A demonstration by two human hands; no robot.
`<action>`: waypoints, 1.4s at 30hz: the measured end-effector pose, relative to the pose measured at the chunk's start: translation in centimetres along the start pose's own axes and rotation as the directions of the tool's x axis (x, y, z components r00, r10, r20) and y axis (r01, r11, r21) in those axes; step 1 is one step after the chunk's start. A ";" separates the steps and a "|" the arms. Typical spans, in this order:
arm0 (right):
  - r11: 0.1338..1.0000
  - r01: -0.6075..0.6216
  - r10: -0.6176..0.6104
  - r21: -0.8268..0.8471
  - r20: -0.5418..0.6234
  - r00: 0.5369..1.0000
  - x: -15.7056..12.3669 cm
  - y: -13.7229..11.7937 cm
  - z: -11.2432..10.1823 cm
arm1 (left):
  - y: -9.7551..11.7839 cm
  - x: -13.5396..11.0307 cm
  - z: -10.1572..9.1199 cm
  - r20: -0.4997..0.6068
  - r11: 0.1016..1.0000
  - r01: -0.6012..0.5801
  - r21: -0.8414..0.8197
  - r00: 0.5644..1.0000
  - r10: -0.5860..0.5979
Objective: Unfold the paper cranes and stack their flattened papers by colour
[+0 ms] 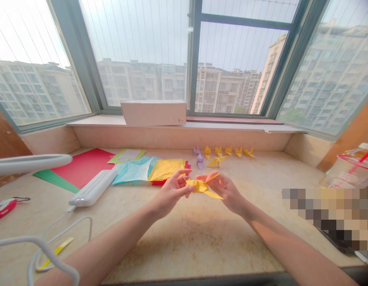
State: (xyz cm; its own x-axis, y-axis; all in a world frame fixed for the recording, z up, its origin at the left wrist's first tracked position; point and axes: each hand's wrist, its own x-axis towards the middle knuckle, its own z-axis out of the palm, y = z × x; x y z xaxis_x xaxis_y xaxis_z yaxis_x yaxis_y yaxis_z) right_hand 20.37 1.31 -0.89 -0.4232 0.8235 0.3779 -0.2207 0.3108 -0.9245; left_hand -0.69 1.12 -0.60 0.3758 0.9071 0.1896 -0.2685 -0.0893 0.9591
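Observation:
A yellow origami crane (198, 185), partly folded with narrow points sticking out to the right, is held above the stone counter between my two hands. My left hand (172, 191) pinches its left end between thumb and fingers. At its right side, my right hand (227, 190) grips the paper from behind, and some of those fingertips are hidden by it. Beyond my hands stand several finished yellow paper cranes (228, 150) in a row, with a purple crane (200, 161) and another yellow crane (217, 161) a little nearer.
Left of my hands lie yellow paper sheets (166, 170), light-blue sheets (133, 171), red paper (85, 167) and a white power bank (93, 188) with a cable. A red cutter (3, 208) is far left. A lidded cup (347, 171) stands right. A white box (154, 113) rests on the sill.

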 end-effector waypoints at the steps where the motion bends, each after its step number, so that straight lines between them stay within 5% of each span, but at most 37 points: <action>1: 1.000 0.009 -0.008 -0.027 0.037 0.999 -0.2 -0.1 0.0 | 0.1 0.0 -0.1 -0.011 1.000 -0.018 0.006 1.000 0.018; 6: 0.985 -0.011 0.048 -0.174 0.214 0.976 -0.6 -0.4 -0.4 | 0.3 0.0 -0.2 -0.046 0.994 -0.055 0.097 0.997 0.060; 15: 0.910 -0.073 0.128 -0.407 0.110 0.986 -0.2 0.3 0.6 | -0.3 -0.9 0.2 -0.006 0.822 -0.165 0.545 0.980 0.201; 22: 0.928 -0.048 0.083 -0.368 0.078 0.994 -0.2 0.8 0.6 | -0.5 -0.5 0.1 -0.115 0.822 -0.180 0.540 0.952 0.284; 29: 0.923 -0.112 0.048 -0.367 -0.179 0.983 0.1 2.0 0.2 | -0.9 0.1 -0.3 -0.282 0.840 -0.149 0.522 0.899 0.335; 32: 0.922 -0.110 -0.008 -0.371 -0.302 0.953 0.4 2.6 0.0 | -0.7 -0.2 0.2 -0.233 0.834 -0.092 0.544 0.938 0.256; 36: 0.918 0.021 -0.107 -0.395 -0.196 0.975 0.4 2.9 0.5 | -0.6 -0.7 1.1 -0.097 0.811 -0.065 0.581 0.984 0.148; 42: 0.860 0.150 -0.206 -0.487 -0.064 0.976 0.0 2.6 1.0 | -0.9 -0.6 1.1 -0.109 0.812 -0.052 0.581 0.984 0.141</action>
State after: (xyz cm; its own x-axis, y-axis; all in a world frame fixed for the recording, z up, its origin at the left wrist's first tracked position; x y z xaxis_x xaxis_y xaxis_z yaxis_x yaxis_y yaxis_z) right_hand 18.91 1.57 -3.22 -0.3112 0.7703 0.5566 0.1747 0.6220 -0.7632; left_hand 0.30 0.16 -1.31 0.2358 0.9247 0.2988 0.2774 -0.3587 0.8913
